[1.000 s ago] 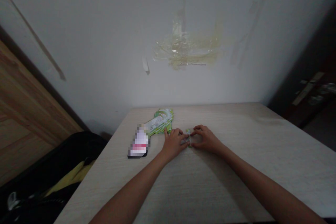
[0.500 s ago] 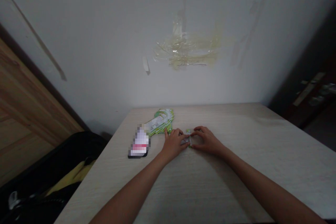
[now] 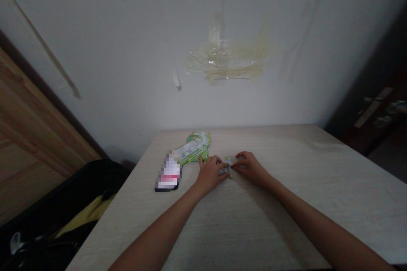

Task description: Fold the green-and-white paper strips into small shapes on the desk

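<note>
Small green-and-white piece [image 3: 230,176] calls for a light, flat grip

From my head view, the piece is on the table [image 3: 203,233], between the two hands and partly covered by fingertips. My left hand [image 3: 210,174] has thumb and forefinger slightly apart over its left side; I can't tell whether they pinch it or just press it down. My right hand [image 3: 252,170] has its fingers bunched near the right edge. Whether they touch it, or close on anything, I can't make out.

I judge it thin, light and fairly bendy, like paper or film, so hard squeezing could crease it. A smooth face might slide on the tabletop. I'd pin the left side flat and take the free right edge between thumb and fingertip, clear of the fanned green-and-white cards [image 3: 193,147] beyond my left hand.
</note>
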The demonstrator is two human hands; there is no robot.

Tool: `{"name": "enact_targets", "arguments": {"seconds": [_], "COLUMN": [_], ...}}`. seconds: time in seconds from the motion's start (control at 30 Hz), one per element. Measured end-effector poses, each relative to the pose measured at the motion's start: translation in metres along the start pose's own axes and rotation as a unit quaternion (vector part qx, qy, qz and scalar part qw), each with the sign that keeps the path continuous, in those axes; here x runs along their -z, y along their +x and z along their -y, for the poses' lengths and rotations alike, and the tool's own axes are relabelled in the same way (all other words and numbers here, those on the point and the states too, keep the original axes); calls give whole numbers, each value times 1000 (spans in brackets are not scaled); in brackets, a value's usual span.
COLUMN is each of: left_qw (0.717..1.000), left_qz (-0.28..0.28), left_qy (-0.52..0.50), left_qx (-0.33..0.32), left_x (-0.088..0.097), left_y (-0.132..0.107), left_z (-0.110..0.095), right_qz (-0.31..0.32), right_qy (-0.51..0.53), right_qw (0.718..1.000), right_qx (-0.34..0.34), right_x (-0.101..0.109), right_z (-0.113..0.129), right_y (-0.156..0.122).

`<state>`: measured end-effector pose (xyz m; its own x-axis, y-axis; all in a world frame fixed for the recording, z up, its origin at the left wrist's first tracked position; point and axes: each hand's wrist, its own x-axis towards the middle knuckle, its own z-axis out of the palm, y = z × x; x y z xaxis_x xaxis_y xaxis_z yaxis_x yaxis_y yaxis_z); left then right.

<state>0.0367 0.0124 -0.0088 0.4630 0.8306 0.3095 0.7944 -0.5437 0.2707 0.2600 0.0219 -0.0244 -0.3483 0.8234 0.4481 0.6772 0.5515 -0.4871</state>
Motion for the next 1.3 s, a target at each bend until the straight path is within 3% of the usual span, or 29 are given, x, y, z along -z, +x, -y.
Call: {"name": "enact_targets", "arguments": {"seconds": [0.27, 0.7, 1.0, 1.17, 1.3], "left_qw": [1000, 1000, 1000, 1000, 1000], "left_qz": [11, 25, 10, 11, 16], "left_qy": [-9, 0, -2, -4, -4], "left_qx": [6, 16, 7, 10, 11], "left_x": [2, 3, 0, 0, 2], "left_y": [2, 2, 2, 1, 1], "left_z": [-2, -3, -1, -2, -2], "right_qz": [-6, 8, 6, 9, 0], "right_qy": [-45, -120, -126, -92, -79], "right_qw": [999, 991, 991, 996, 997], "right_qx": [-29, -59, -38, 8, -3], "right_x": [-5, -6, -4, -2, -2], "right_z": [-7, 6, 8, 10, 9], "right_y": [10, 12, 7, 5, 6]}}
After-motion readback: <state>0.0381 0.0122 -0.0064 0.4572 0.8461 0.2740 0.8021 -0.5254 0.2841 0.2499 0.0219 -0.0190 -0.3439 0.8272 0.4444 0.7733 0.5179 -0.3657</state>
